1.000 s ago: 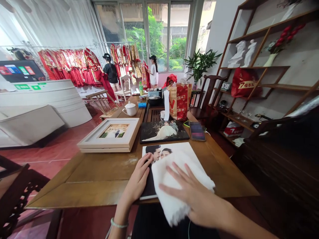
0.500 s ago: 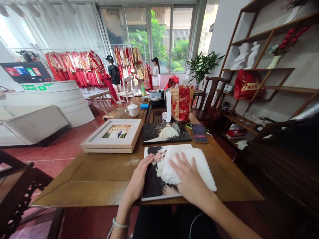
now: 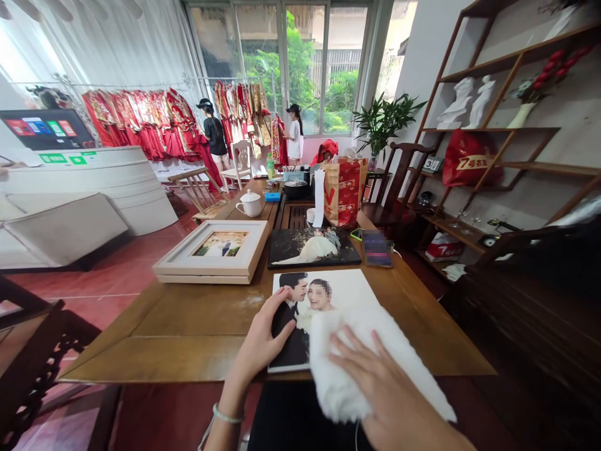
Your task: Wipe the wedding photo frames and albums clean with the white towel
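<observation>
A large photo panel (image 3: 351, 289) of a couple lies flat at the front of the wooden table. My left hand (image 3: 270, 332) rests on its left edge, fingers stretched out and thumb apart over the dark suit. Over the panel's lower right is a white fluffy cloth (image 3: 392, 332), which extends past the table's front edge. My right hand (image 3: 375, 376) holds this cloth from above, its fingers spread across it and slightly blurred. The cloth and hand cover the panel's lower right part. Just behind lies a dark photo panel (image 3: 310, 248) with a white gown.
Left of the panels sits a pale picture frame (image 3: 164, 263). A phone (image 3: 377, 249) is at right. Farther back stand a white lidded cup (image 3: 251, 203) and a red-and-brown paper bag (image 3: 345, 194). Two people are by the garment racks (image 3: 141, 125). Shelves (image 3: 511, 163) line the right side.
My right hand and the cloth have slid toward me and to the right, uncovering the second face on the panel. My left hand stays at the left edge, its thumb now farther apart.
</observation>
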`<action>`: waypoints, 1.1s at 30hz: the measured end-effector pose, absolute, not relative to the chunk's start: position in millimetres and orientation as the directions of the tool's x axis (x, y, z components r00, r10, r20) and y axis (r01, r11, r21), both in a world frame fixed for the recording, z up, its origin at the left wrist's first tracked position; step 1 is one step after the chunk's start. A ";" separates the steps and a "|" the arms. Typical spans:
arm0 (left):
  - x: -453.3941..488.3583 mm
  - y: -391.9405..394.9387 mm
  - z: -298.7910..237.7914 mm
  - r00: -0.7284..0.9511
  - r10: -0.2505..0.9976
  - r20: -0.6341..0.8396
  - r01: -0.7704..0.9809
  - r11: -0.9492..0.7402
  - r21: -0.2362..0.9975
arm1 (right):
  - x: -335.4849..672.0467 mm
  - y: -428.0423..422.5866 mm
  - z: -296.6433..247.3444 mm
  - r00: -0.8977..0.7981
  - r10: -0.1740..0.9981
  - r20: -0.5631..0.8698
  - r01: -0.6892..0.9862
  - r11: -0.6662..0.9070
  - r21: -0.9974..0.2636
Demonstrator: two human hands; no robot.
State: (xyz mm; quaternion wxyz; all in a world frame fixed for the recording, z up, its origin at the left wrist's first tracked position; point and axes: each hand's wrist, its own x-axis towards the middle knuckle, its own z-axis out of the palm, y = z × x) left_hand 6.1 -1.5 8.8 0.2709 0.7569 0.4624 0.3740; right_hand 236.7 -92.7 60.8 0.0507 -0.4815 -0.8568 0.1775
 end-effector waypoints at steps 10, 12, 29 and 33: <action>7.0 -1.6 12.3 0.394 0.862 0.320 0.494 -0.492 0.717 | 239.0 21.1 64.3 -0.306 0.952 -0.026 0.892 0.277 -0.356; 6.8 -1.5 10.3 0.387 0.864 0.320 0.499 -0.489 0.716 | 216.2 37.2 67.7 -0.402 0.916 -0.009 0.850 0.370 -0.375; 7.1 -3.2 10.6 0.386 0.869 0.308 0.474 -0.474 0.742 | 240.3 31.7 53.0 -0.542 0.831 0.125 0.738 0.541 -0.404; 8.8 -4.1 13.5 0.386 0.871 0.303 0.472 -0.469 0.746 | 290.1 30.7 43.6 -0.368 0.922 0.122 0.837 0.385 -0.390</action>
